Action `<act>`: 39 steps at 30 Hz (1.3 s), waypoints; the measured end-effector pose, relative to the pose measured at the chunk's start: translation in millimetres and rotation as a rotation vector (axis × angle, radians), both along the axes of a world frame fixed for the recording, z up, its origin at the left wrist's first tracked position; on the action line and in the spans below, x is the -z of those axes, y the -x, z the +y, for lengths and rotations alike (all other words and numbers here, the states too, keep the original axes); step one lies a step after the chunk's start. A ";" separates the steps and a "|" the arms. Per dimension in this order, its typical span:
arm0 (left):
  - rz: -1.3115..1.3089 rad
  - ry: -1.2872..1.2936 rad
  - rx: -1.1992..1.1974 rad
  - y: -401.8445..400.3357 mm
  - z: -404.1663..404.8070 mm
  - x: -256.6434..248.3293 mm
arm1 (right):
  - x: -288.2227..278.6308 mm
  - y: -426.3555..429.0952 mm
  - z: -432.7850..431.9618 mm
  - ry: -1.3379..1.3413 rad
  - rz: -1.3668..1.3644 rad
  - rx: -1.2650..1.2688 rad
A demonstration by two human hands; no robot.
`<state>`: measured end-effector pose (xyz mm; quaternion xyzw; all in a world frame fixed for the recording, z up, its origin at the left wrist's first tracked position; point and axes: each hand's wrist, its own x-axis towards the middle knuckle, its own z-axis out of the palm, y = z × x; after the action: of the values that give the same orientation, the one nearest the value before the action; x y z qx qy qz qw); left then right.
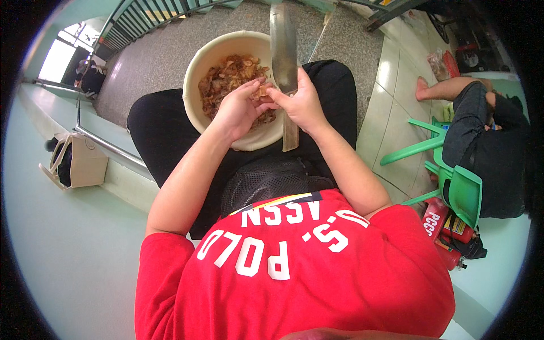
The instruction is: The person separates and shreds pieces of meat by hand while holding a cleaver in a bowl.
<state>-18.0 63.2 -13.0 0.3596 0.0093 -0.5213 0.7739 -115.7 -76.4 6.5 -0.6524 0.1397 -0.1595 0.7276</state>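
Note:
A cream plastic basin [191, 108] rests between my knees, holding a heap of brown, papery peels or slices [231, 70]. Over it, my left hand [240, 110] pinches a small orange-brown piece [260, 91] of food, whose exact kind is unclear. My right hand [308, 106] grips a broad-bladed kitchen knife [284, 46] near where blade meets handle. The blade points away from me, past the basin's right rim, and the wooden handle [290, 138] points back towards my lap. My right thumb meets the small piece beside my left fingertips.
At right, another person's leg [471, 104] shows by a green plastic chair [465, 191], with red fire extinguishers [457, 229] below. A beige bag [87, 161] stands at left near a metal handrail [114, 148]. Stairs with a dark railing [144, 17] lie ahead.

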 end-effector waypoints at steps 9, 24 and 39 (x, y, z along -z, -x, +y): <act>0.025 -0.051 -0.038 1.6 -0.8 -4.5 | -3.9 -0.7 -0.8 -0.034 0.082 0.010; -0.050 -0.166 -0.108 0.1 1.4 -11.3 | 8.2 -1.0 -7.7 0.114 0.054 0.043; -0.087 -0.314 -0.121 -3.9 0.9 -9.1 | 7.6 -1.9 -4.3 0.164 0.052 0.039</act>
<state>-14.1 64.1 -3.9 0.4971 0.0789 -0.4497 0.7379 -113.9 -80.7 -1.1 -0.7109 0.1578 -0.1676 0.6645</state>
